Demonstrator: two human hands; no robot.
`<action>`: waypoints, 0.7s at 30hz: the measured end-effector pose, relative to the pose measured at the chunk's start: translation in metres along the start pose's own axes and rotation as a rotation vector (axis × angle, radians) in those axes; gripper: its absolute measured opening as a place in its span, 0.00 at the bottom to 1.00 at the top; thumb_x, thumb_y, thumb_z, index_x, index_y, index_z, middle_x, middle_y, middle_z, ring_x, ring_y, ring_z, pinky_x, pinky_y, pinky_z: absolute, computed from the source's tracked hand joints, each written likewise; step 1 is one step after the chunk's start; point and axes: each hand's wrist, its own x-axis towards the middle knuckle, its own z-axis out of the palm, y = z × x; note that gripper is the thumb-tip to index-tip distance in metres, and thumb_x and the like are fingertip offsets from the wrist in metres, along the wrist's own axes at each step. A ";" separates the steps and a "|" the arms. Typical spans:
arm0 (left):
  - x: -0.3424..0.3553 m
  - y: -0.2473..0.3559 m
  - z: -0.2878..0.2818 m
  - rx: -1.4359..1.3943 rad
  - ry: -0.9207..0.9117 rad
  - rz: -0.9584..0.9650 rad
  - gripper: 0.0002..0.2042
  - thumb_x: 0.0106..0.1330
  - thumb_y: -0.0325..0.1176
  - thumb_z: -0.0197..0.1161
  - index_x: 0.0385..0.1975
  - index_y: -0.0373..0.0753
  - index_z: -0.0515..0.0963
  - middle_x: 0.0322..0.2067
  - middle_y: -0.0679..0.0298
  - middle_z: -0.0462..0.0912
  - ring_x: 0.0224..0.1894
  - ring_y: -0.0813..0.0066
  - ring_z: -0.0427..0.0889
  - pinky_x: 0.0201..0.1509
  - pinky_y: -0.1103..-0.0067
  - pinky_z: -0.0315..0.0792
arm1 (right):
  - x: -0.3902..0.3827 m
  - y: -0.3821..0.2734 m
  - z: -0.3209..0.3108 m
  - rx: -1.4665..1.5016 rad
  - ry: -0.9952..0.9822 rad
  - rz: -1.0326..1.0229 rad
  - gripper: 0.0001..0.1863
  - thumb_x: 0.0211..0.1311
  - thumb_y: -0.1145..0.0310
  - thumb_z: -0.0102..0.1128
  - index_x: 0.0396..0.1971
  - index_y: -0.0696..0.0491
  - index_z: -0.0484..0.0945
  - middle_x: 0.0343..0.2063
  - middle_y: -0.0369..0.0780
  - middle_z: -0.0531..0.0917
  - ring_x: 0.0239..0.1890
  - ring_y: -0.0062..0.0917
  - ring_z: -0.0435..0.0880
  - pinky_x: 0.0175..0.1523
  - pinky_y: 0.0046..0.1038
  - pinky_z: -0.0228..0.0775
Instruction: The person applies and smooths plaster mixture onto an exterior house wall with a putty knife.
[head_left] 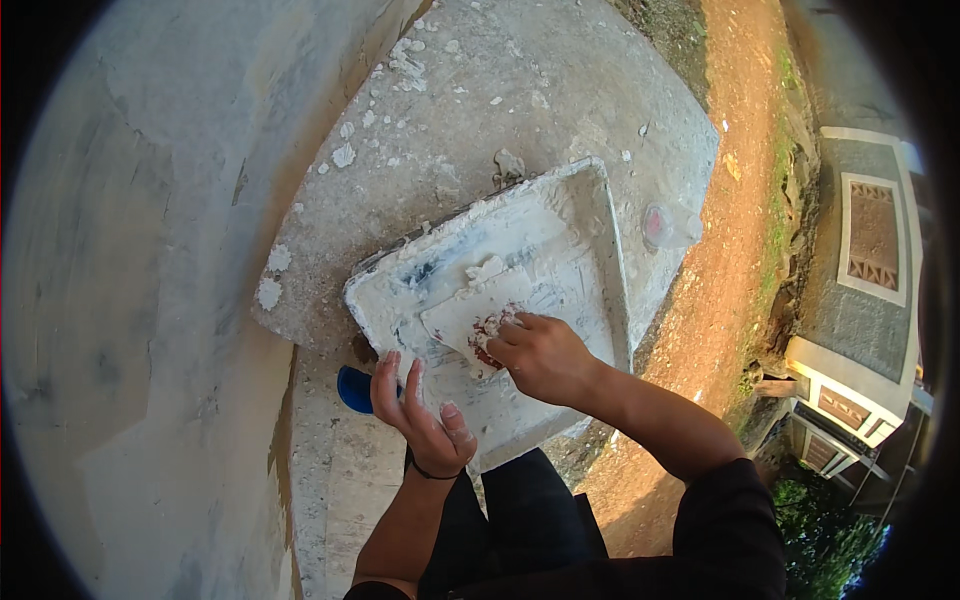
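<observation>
A white, plaster-smeared rectangular tray (616,283) rests on a speckled slab. In it, my right hand (535,350) is closed on the red, plaster-caked handle of a flat scraper (455,322), whose white-coated blade lies toward the tray's middle with a lump of white paste on it. My left hand (420,415) is at the tray's lower left, fingers apart and pointing up, white paste on the fingertips, holding nothing. Whether it touches the tray is hard to tell. A blue container (356,390) sits just left of that hand, below the tray's corner.
The grey slab (480,100) has dried white splatters and a crumpled clear plastic item (670,225) right of the tray. A plastered wall (130,250) runs along the left. On the right are a dirt path (750,200), weeds, and a low building (860,290).
</observation>
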 end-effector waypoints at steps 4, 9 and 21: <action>-0.003 -0.003 -0.001 -0.020 0.021 0.014 0.25 0.66 0.41 0.36 0.52 0.21 0.59 0.58 0.40 0.52 0.60 0.47 0.55 0.62 0.57 0.53 | 0.001 -0.001 -0.005 0.023 -0.060 0.012 0.07 0.46 0.72 0.54 0.28 0.50 0.78 0.26 0.36 0.77 0.32 0.30 0.78 0.37 0.29 0.72; -0.003 -0.004 0.003 -0.051 0.070 0.026 0.26 0.65 0.41 0.36 0.52 0.22 0.59 0.57 0.39 0.52 0.60 0.47 0.55 0.62 0.57 0.52 | -0.011 0.002 -0.001 0.030 -0.102 0.004 0.07 0.47 0.72 0.55 0.29 0.49 0.78 0.27 0.36 0.78 0.32 0.30 0.78 0.37 0.29 0.72; -0.007 0.001 -0.013 -0.003 0.012 0.048 0.26 0.65 0.41 0.37 0.53 0.22 0.59 0.57 0.39 0.53 0.59 0.48 0.55 0.61 0.58 0.53 | -0.046 -0.019 -0.031 0.316 0.337 0.325 0.12 0.47 0.79 0.57 0.35 0.55 0.78 0.34 0.41 0.80 0.36 0.30 0.81 0.38 0.29 0.73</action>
